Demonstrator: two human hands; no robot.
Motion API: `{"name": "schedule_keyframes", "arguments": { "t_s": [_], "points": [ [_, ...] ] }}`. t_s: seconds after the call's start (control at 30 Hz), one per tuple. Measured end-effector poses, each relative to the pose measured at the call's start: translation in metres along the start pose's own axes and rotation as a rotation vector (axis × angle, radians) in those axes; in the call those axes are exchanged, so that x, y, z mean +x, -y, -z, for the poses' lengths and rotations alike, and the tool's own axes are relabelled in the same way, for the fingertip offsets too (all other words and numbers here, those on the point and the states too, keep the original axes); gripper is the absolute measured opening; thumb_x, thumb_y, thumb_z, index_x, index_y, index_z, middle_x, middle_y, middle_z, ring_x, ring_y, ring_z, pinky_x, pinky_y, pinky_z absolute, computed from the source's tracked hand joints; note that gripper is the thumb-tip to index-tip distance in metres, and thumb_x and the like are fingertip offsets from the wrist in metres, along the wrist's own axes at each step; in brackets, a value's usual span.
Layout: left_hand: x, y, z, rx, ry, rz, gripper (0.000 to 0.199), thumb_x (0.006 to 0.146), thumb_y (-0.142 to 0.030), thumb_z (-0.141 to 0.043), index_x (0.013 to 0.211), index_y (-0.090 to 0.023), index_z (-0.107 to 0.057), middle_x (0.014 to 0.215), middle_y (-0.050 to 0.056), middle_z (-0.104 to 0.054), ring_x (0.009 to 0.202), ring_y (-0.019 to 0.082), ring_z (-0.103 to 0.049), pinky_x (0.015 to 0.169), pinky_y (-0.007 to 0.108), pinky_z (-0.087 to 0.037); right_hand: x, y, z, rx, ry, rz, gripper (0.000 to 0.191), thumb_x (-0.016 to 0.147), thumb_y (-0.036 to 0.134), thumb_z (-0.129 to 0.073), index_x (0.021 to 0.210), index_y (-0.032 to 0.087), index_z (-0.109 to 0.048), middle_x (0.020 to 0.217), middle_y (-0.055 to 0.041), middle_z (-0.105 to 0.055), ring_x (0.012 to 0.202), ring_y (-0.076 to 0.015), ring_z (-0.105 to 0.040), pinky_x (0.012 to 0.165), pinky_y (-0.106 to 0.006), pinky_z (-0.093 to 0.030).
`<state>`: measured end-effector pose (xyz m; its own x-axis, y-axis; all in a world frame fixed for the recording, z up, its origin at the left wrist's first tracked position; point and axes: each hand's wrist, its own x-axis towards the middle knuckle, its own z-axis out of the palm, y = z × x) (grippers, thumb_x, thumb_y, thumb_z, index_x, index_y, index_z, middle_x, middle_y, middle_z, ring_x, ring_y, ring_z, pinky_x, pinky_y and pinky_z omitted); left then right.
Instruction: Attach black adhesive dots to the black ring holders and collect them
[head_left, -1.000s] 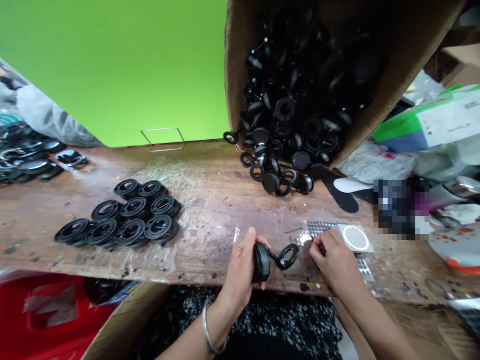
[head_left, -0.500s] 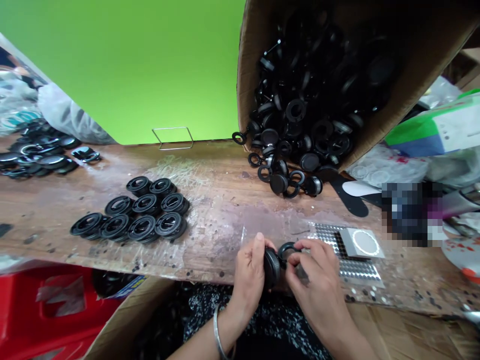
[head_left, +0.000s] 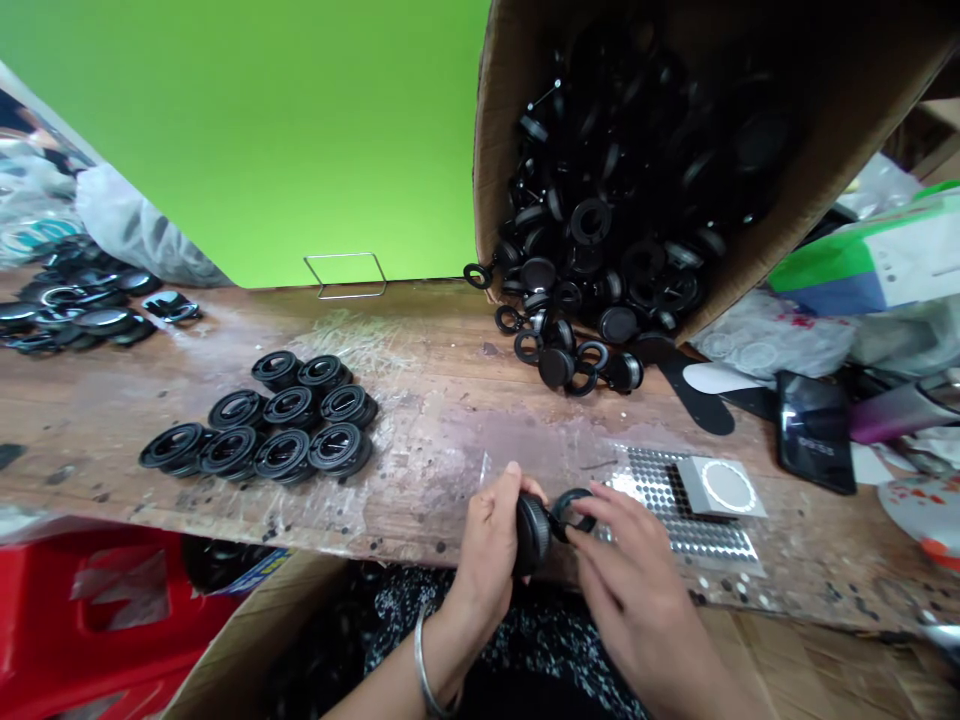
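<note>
My left hand [head_left: 491,525] is closed around a round black part with a ribbed rim [head_left: 532,532], held on edge above the table's front. A black ring [head_left: 574,512] sticks out from its right side, seemingly joined to it by a short link. The fingers of my right hand [head_left: 630,560] are at the ring, one near its upper right and another at its lower edge. Right of that hand lies a sheet of small silvery round pieces [head_left: 652,480], with a grey block bearing a white circle [head_left: 724,487] on it.
Stacked black round parts [head_left: 289,410] stand left on the wooden table [head_left: 435,440]. A cardboard box [head_left: 487,150] of black ringed parts lies open behind, some spilling out. At right are a phone [head_left: 814,430] and plastic bags. A green panel [head_left: 300,130] rises behind; a red stool [head_left: 45,620] is lower left.
Both hands and the round part have shifted slightly left. My right fingers have spread from a tight pinch at the ring to its upper and lower edges.
</note>
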<state>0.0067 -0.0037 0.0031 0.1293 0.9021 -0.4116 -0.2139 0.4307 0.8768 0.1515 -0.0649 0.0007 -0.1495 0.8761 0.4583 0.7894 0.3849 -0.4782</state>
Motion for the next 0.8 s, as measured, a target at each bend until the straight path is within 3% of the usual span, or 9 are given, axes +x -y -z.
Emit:
{"name": "schedule_keyframes", "arguments": {
  "t_s": [0.07, 0.17, 0.3, 0.43, 0.53, 0.57, 0.63, 0.7, 0.8],
  "points": [
    [0.0, -0.002, 0.001, -0.131, 0.035, 0.105, 0.048, 0.084, -0.064, -0.049, 0.075, -0.017, -0.058, 0.047, -0.006, -0.045, 0.033, 0.006, -0.031, 0.029, 0.016, -0.023, 0.006, -0.01, 0.013, 0.212, -0.005, -0.164, 0.017, 0.094, 0.016, -0.048, 0.094, 0.022, -0.064, 0.115, -0.0064, -0.06, 0.113, -0.0196, -0.056, 0.094, -0.034, -0.046],
    [0.001, -0.003, 0.003, -0.256, 0.048, 0.164, 0.046, 0.082, -0.064, -0.051, 0.075, -0.018, -0.056, 0.045, -0.007, -0.042, 0.031, 0.006, -0.032, 0.028, 0.015, -0.022, 0.015, -0.021, 0.019, 0.353, -0.053, -0.347, 0.017, 0.097, 0.026, -0.045, 0.092, 0.024, -0.062, 0.11, -0.0032, -0.06, 0.105, -0.0154, -0.058, 0.09, -0.027, -0.045],
    [0.006, -0.003, 0.01, -0.346, 0.051, 0.207, 0.042, 0.085, -0.06, -0.051, 0.078, -0.018, -0.055, 0.045, -0.007, -0.042, 0.031, 0.006, -0.033, 0.028, 0.014, -0.022, 0.025, -0.019, -0.003, 0.482, -0.005, -0.43, 0.021, 0.097, 0.037, -0.044, 0.1, 0.023, -0.06, 0.101, -0.0024, -0.064, 0.098, -0.0159, -0.06, 0.084, -0.026, -0.046],
    [0.006, -0.007, 0.031, -0.341, 0.145, 0.22, 0.05, 0.088, -0.066, -0.039, 0.087, -0.019, -0.056, 0.05, -0.005, -0.045, 0.035, 0.008, -0.039, 0.031, 0.016, -0.026, 0.047, -0.005, -0.033, 0.628, 0.088, -0.479, 0.043, 0.099, 0.047, -0.034, 0.07, 0.02, -0.052, 0.067, 0.0009, -0.055, 0.065, -0.0136, -0.055, 0.064, -0.024, -0.043],
    [0.002, -0.012, 0.063, -0.072, 0.092, -0.052, 0.057, 0.092, -0.066, -0.032, 0.115, -0.02, -0.056, 0.084, 0.005, -0.064, 0.069, 0.015, -0.062, 0.062, 0.027, -0.052, 0.071, 0.01, -0.052, 0.555, 0.026, -0.421, 0.045, 0.098, 0.05, -0.036, 0.064, 0.021, -0.045, 0.061, 0.0027, -0.048, 0.058, -0.0122, -0.048, 0.057, -0.023, -0.038],
    [0.0, -0.012, 0.075, 0.093, 0.044, -0.195, 0.055, 0.091, -0.063, -0.039, 0.124, -0.021, -0.053, 0.103, 0.008, -0.064, 0.091, 0.019, -0.064, 0.081, 0.033, -0.053, 0.08, 0.016, -0.058, 0.481, 0.021, -0.353, 0.044, 0.098, 0.048, -0.035, 0.064, 0.021, -0.043, 0.06, 0.0029, -0.047, 0.058, -0.012, -0.047, 0.057, -0.023, -0.038],
    [-0.001, -0.01, 0.101, 0.475, -0.076, -0.452, 0.061, 0.082, -0.05, -0.064, 0.135, -0.024, -0.048, 0.132, 0.01, -0.052, 0.123, 0.025, -0.048, 0.107, 0.041, -0.038, 0.098, 0.028, -0.072, 0.292, 0.048, -0.177, 0.044, 0.099, 0.045, -0.032, 0.063, 0.022, -0.042, 0.062, 0.0022, -0.047, 0.059, -0.0121, -0.047, 0.058, -0.023, -0.037],
    [0.0, -0.005, 0.123, 0.796, -0.201, -0.581, 0.071, 0.072, -0.033, -0.077, 0.136, -0.025, -0.049, 0.138, 0.01, -0.046, 0.13, 0.029, -0.039, 0.113, 0.046, -0.03, 0.115, 0.042, -0.086, 0.131, 0.118, -0.02, 0.043, 0.1, 0.041, -0.03, 0.065, 0.021, -0.045, 0.068, -0.0005, -0.053, 0.065, -0.0134, -0.05, 0.062, -0.025, -0.038],
    [0.006, 0.003, 0.144, 1.029, -0.312, -0.625, 0.063, 0.073, -0.024, -0.077, 0.131, -0.022, -0.055, 0.129, 0.011, -0.052, 0.122, 0.03, -0.044, 0.107, 0.048, -0.037, 0.139, 0.064, -0.105, 0.043, 0.251, 0.088, 0.039, 0.099, 0.036, -0.033, 0.073, 0.019, -0.056, 0.078, -0.0055, -0.061, 0.072, -0.0168, -0.056, 0.064, -0.027, -0.037]
  ]
}}
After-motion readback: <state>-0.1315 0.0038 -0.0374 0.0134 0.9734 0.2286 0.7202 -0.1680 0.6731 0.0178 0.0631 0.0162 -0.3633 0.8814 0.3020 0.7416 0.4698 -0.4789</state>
